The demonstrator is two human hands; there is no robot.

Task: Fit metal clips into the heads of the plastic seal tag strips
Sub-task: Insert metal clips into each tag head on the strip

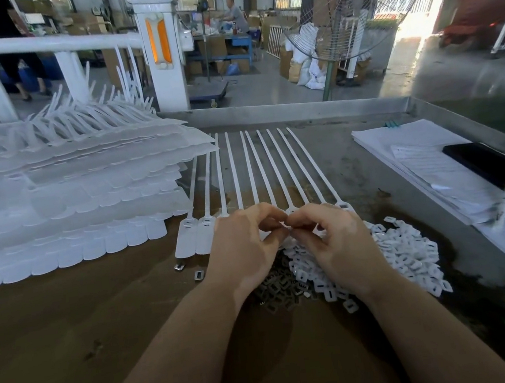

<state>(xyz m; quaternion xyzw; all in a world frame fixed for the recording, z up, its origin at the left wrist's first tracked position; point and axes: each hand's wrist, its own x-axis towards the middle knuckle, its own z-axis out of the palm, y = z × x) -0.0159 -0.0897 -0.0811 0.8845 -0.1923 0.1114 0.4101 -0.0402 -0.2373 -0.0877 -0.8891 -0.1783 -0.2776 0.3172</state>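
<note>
— Workshop floor behind, metal-edged table [361, 103] in front. What sits on it?

— At ten o'clock, a big stack of white tag sheets [69, 199]. From twelve o'clock down to the centre lies one row of tag strips [261, 171], tails pointing away, heads near the hands.

— And the hands?

— Both meet at the centre, over the heads of that row. The left hand [245, 243] has thumb and forefinger curled together in a pinch; the right hand [327, 236] pinches too, its fingertips touching the left's. Some small piece sits between them, too hidden to name.

— Where are the clips?

— A dark pile of metal clips [276, 287] lies under the wrists, at about six o'clock from the hands. Two loose ones [188, 272] rest at eight o'clock, just below the leftmost tag heads. A heap of white plastic caps [404, 255] spreads at four o'clock, touching the dark pile.

— Anything else?

— Papers [426, 155] at two o'clock with a black phone [495, 165] on them. A standing fan [346, 11] beyond the table edge at one o'clock.
</note>
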